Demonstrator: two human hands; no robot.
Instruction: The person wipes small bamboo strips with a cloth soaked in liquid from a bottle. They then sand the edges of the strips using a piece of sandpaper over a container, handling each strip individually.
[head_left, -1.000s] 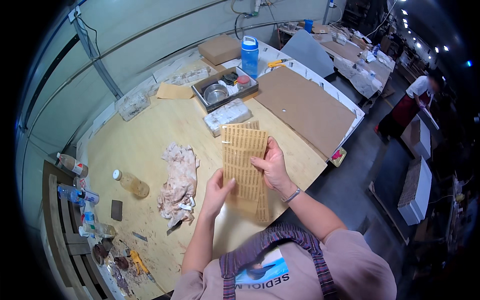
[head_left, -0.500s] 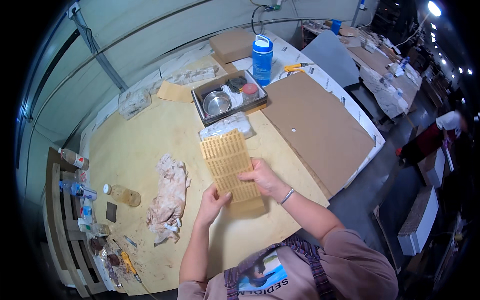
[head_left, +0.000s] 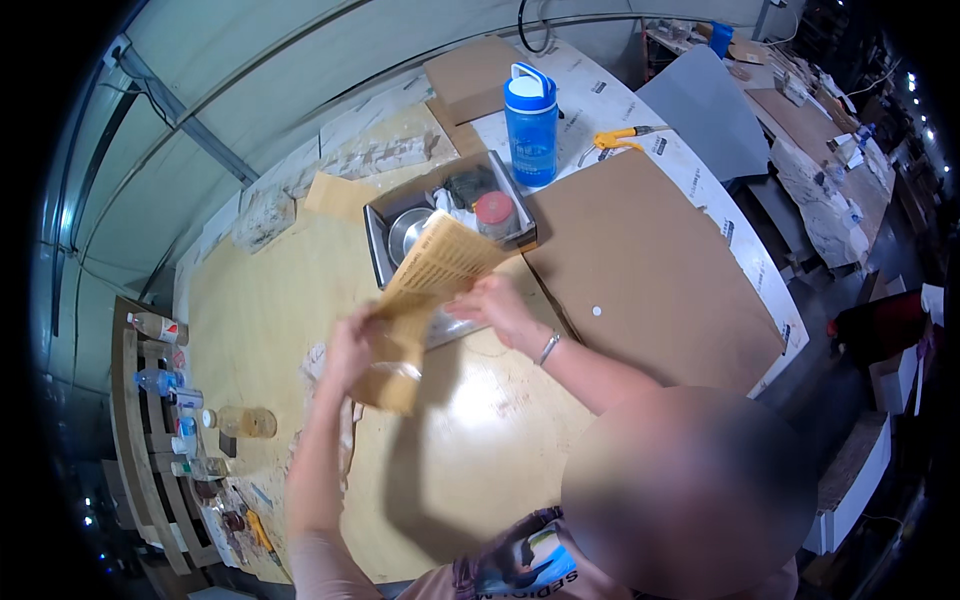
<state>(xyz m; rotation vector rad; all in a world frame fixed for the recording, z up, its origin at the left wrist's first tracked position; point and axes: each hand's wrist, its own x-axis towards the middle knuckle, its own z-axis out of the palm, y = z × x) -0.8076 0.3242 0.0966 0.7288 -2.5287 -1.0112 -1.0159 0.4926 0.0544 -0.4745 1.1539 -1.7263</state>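
A yellow-brown sheet of printed labels hangs tilted above the table, its upper end in front of the box. My left hand is closed on its left edge, with the fingers somewhat blurred. Beside the sheet's right edge is my right hand, its fingers loosely stretched toward the paper; whether they touch it I cannot tell. Just below the right hand lies a clear-wrapped white packet, partly covered. A crumpled stained cloth shows on the table behind my left forearm, mostly hidden.
An open box holds a metal bowl and a red-lidded jar. Behind stand a blue water bottle and a yellow air gun. Brown board covers the table's right side. Several bottles, including one amber, line the left edge.
The sheet has swung up and left, tilting toward the box. My left hand has moved up and left with it; my right hand has shifted up and loosened from the sheet's face.
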